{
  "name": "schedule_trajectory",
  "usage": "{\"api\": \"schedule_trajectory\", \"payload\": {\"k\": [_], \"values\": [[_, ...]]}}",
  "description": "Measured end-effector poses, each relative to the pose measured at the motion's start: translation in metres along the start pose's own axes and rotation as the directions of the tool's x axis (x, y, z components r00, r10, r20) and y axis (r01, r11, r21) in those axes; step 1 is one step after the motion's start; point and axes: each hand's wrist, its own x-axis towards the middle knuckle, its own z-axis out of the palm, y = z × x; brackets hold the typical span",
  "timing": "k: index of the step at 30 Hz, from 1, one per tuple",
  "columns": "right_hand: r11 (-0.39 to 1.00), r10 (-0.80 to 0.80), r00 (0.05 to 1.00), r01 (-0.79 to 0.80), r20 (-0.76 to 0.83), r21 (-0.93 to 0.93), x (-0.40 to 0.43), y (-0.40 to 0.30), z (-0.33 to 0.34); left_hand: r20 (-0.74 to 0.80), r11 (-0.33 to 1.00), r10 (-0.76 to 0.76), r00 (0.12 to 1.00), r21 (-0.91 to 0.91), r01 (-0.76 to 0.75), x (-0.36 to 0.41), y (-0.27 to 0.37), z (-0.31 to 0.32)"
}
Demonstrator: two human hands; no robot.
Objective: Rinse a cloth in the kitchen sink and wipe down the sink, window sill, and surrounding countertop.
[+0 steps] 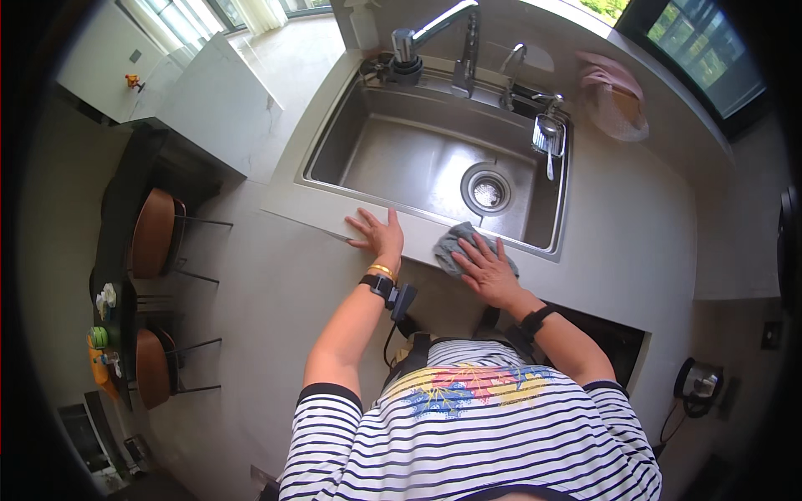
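Note:
My left hand (379, 235) rests with spread fingers on the counter's front edge, left of centre, holding nothing. Under my right hand (490, 269) lies a crumpled grey cloth (452, 245), pressed flat to the pale countertop (416, 235) just in front of the sink. My right fingers are spread over the cloth rather than closed round it. The stainless steel sink (401, 150) is beyond both hands, with a round drain strainer (489, 190) at its right. A spoon (549, 153) lies on a small rack (540, 134) at the sink's right wall.
Behind the sink stand a tall chrome faucet (465, 69), a smaller faucet (510, 69) and a soap dispenser pump (551, 100). A pink and clear plastic bag (614, 94) sits at the back right. An electric kettle (702, 379) is at the far right, and brown chairs (153, 235) stand at the left.

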Motion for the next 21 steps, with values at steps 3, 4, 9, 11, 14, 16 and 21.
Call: {"api": "schedule_trajectory", "payload": {"k": [3, 4, 9, 11, 14, 16, 21], "values": [[0.995, 0.094, 0.995, -0.093, 0.041, -0.034, -0.049, 0.010, -0.014, 0.111, 0.855, 0.304, 0.946, -0.471, -0.219, 0.001, -0.084, -0.031], [0.987, 0.144, 0.988, -0.140, 0.052, -0.076, -0.071, 0.020, -0.013, 0.098, 0.856, 0.291, 0.952, -0.471, -0.213, 0.000, -0.101, -0.053], [0.944, 0.278, 0.961, -0.269, 0.018, -0.190, -0.087, 0.012, 0.000, 0.584, 0.431, 0.213, 0.783, -0.776, 0.461, -0.016, -0.193, -0.154], [0.952, 0.279, 0.956, -0.264, 0.086, -0.153, -0.047, -0.003, 0.001, 0.512, 0.369, 0.102, 0.853, -0.816, 0.446, -0.028, -0.235, -0.163], [0.989, 0.117, 0.984, -0.103, 0.137, -0.102, 0.044, -0.045, 0.003, 0.445, 0.233, -0.064, 0.893, -0.864, 0.447, -0.047, -0.296, -0.163], [0.998, -0.001, 0.993, 0.008, 0.116, -0.062, 0.107, -0.074, 0.016, 0.446, 0.148, -0.112, 0.888, -0.876, 0.459, -0.059, -0.319, -0.162], [0.992, -0.123, 0.987, 0.124, 0.100, 0.001, 0.258, -0.154, 0.054, 0.450, 0.081, -0.146, 0.881, -0.882, 0.464, -0.086, -0.341, -0.168]]}}
